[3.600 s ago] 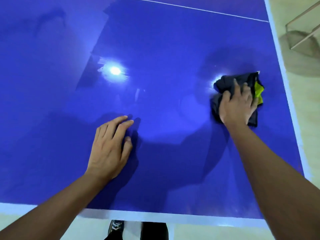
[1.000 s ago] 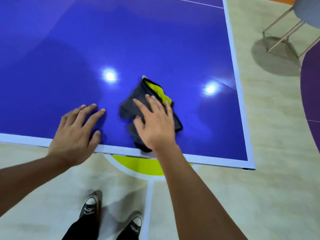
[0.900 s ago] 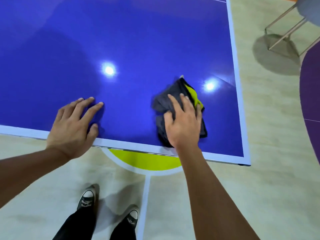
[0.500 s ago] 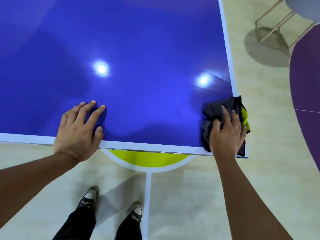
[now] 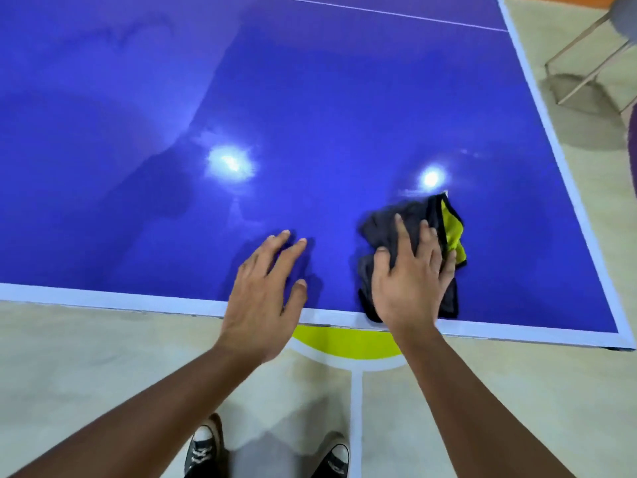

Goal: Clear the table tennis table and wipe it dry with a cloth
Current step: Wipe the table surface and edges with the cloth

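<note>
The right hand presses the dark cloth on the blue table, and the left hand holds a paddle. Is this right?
Not quite. The head view shows the left hand holding nothing, fingers spread over the table; the right hand does press the cloth.

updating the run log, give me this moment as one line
step: wipe | right hand: pressing cloth flat on table, near edge | left hand: open, at near edge

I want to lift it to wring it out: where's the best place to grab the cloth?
Probably from above: gather the bunched dark folds of the cloth under the right hand. It lies crumpled and low on the table, so no edge stands up to pinch sideways.
</note>
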Demonstrator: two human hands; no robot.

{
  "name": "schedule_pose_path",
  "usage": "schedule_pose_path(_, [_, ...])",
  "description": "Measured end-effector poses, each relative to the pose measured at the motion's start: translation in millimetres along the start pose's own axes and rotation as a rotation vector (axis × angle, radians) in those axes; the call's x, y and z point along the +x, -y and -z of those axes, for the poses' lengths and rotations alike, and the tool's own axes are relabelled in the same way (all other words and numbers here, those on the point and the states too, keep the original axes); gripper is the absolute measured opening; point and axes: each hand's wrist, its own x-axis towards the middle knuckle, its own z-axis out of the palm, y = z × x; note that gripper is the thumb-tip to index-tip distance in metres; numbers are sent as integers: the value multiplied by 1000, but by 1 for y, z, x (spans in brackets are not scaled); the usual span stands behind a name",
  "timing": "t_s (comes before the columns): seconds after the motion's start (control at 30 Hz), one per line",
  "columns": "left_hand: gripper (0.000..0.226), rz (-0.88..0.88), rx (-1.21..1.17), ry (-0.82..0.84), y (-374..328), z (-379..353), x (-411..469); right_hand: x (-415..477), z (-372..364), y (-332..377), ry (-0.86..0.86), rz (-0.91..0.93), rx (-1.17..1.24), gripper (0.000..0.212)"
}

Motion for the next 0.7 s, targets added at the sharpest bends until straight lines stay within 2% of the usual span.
schedule_pose_path(0.17, [58, 103, 216, -122, 94, 65, -37, -39, -32, 122, -19, 195, 31, 61])
schedule_pose_path(0.3, [60, 223, 339, -175, 155, 110, -61, -94, -47, 208, 61, 363, 75, 62])
schedule_pose_path(0.37, [60, 253, 365, -200, 176, 124, -65, -110, -54, 240, 100, 456, 88, 61])
schedule_pose_path(0.47, [59, 220, 384, -190, 197, 139, -61, -81, -70, 262, 116, 554, 115, 58])
schedule_pose_path(0.53, [58, 218, 390, -190, 211, 150, -63, -47, -79, 272, 122, 542, 99, 61])
schedule_pose_path(0.7, [57, 133, 408, -138, 230, 165, -68, -11, -89, 297, 157, 305, 34, 58])
